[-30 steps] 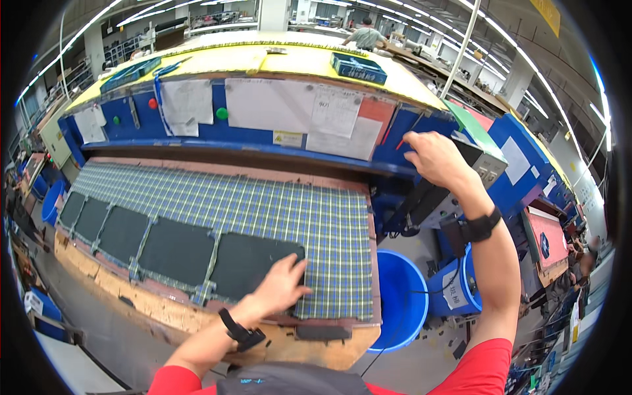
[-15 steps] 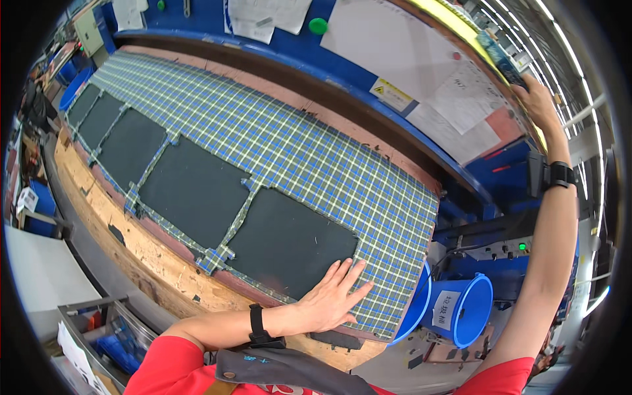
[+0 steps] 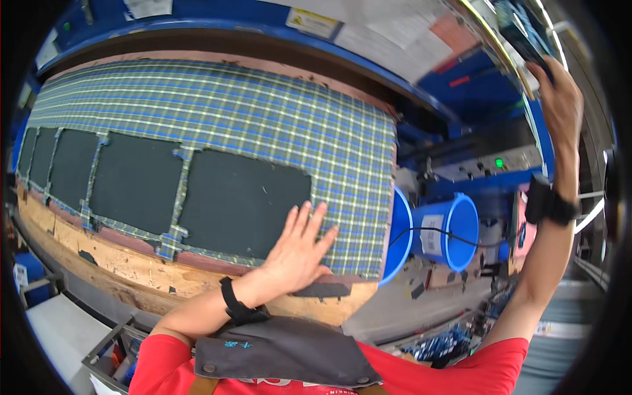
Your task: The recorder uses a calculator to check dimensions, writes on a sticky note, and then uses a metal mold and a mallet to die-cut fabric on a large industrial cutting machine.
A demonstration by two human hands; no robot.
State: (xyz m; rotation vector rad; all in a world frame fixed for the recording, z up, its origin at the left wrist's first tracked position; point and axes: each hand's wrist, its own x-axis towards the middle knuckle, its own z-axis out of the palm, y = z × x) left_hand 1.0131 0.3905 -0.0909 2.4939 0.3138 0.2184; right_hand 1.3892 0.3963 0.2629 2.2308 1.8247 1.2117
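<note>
My left hand [image 3: 297, 247] rests flat with fingers spread at the lower right corner of a black rectangular panel [image 3: 243, 201]. Its fingertips touch the blue, green and white plaid fabric [image 3: 349, 171] beside that panel. The fabric covers a long board, and several black panels run in a row along its near side, framed by narrow plaid strips. High at the right, my right hand [image 3: 559, 99] is closed on a dark, elongated object [image 3: 523, 29] with blue-grey on its side. Blur hides exactly what it is.
Two blue buckets, a labelled one [image 3: 464, 230] and another [image 3: 398, 237], stand right of the board. A black cable [image 3: 444, 230] crosses them. Behind is a blue frame with papers; a control panel [image 3: 497, 164] shows a green light. Bare wood [image 3: 125, 270] edges the near side.
My view has turned to the right, so the board appears shifted left. My left hand stays flat at the same panel corner. My right hand still holds the dark object up high.
</note>
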